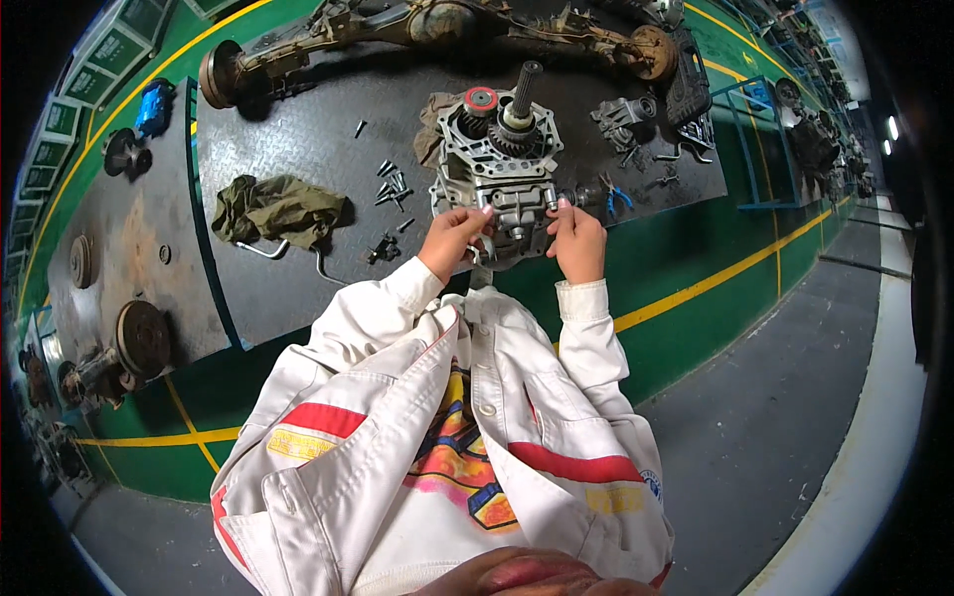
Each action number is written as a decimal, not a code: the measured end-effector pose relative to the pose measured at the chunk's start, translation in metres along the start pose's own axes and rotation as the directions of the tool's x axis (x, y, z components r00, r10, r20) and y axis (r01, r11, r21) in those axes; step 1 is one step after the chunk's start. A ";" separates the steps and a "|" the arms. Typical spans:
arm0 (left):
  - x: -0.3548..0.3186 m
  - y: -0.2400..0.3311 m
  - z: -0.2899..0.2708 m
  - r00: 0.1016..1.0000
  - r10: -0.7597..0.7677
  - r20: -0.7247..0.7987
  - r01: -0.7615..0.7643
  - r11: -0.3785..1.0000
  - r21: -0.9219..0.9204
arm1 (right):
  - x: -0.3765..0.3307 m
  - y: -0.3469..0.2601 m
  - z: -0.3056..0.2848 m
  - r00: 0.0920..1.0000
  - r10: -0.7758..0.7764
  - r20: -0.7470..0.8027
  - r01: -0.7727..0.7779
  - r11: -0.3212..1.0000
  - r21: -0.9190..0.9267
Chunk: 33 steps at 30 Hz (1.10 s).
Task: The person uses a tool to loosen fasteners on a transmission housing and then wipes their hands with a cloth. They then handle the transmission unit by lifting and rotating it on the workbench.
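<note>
A grey metal gearbox housing (494,164) stands on the black checker-plate bench (298,119), with a splined shaft (524,89) and gears sticking up from its top. My left hand (454,238) pinches the near left edge of the housing. My right hand (576,238) grips the near right side by a small stub. Both sleeves are white with red stripes. What the fingertips hold is too small to make out.
Loose bolts (393,184) lie left of the housing, beside an olive rag (278,207). Blue-handled pliers (616,197) and small castings (621,117) lie to the right. A rusty axle assembly (437,25) spans the bench's far side. Brake drums (142,338) sit on a grey bench at left.
</note>
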State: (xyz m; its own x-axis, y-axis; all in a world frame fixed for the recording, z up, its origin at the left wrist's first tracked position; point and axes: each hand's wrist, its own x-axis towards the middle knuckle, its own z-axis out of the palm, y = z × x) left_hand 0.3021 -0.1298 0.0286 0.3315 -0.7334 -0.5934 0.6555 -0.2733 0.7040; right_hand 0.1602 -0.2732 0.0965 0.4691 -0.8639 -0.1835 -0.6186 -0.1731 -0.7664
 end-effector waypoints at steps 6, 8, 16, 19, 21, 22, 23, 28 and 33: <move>0.004 -0.003 0.001 0.982 -0.083 0.170 0.137 0.931 -0.338 | 0.016 0.021 0.000 0.930 0.195 0.312 -0.300 0.893 0.335; 0.006 -0.004 -0.004 0.967 -0.110 0.231 0.202 0.880 -0.430 | 0.016 0.026 0.001 0.920 0.188 0.344 -0.316 0.876 0.364; 0.000 -0.004 -0.002 0.998 -0.038 0.045 0.042 0.994 -0.097 | 0.002 0.022 0.018 0.998 -0.067 0.003 0.066 0.991 0.115; 0.002 -0.009 -0.004 0.983 0.184 -0.022 -0.183 0.982 0.045 | 0.000 0.025 0.021 0.983 -0.165 -0.075 0.170 0.983 0.066; 0.003 -0.007 -0.002 0.981 0.194 -0.006 -0.194 0.980 0.037 | 0.002 0.032 0.022 0.980 -0.171 -0.098 0.183 0.973 0.142; 0.003 -0.008 -0.003 0.977 0.214 0.005 -0.214 0.977 0.027 | 0.004 0.032 0.020 0.983 -0.164 -0.087 0.175 0.974 0.143; 0.006 -0.010 -0.006 0.982 0.188 0.032 -0.189 0.982 0.026 | 0.005 0.027 0.017 1.000 0.015 0.020 -0.020 0.964 0.266; 0.007 -0.010 -0.013 0.994 0.056 0.099 -0.050 0.997 -0.060 | 0.013 0.038 0.017 0.966 0.171 0.193 -0.238 0.879 0.412; 0.024 -0.040 -0.037 0.984 0.163 0.076 -0.160 0.986 -0.043 | 0.000 0.022 0.028 0.993 -0.063 -0.097 0.069 0.996 0.063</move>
State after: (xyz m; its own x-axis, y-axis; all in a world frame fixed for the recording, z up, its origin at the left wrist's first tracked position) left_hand 0.3092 -0.1132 -0.0280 0.3814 -0.8133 -0.4395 0.6229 -0.1252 0.7722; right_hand 0.1643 -0.2632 0.0624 0.4435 -0.8932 -0.0743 -0.5436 -0.2022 -0.8146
